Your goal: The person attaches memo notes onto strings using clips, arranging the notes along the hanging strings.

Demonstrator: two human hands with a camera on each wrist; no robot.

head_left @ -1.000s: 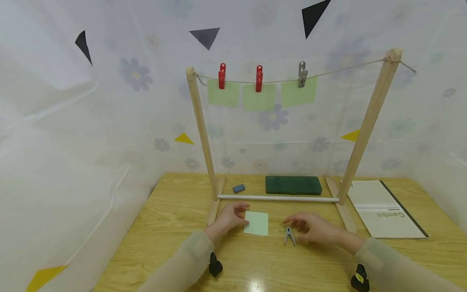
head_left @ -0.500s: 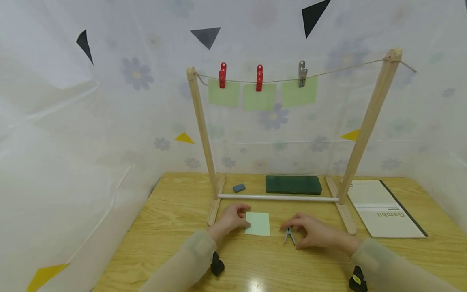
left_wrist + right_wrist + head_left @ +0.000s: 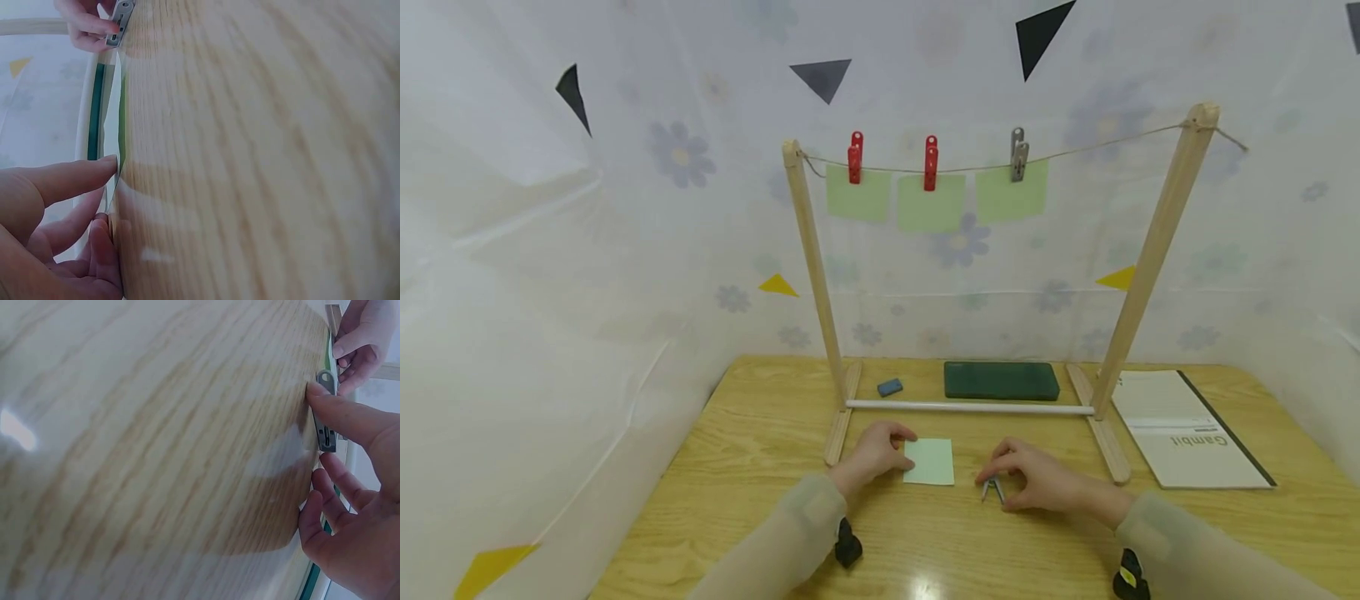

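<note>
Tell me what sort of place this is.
Probably a small staged tabletop booth rather than a lived-in room: a wooden table walled in by white flower-print sheeting stuck with paper triangles, with a little wooden string rack holding green notes under clips.

Glossy wood-grain table (image 3: 760, 467), matt paper note (image 3: 929, 462), grey metal clip (image 3: 991, 488).
</note>
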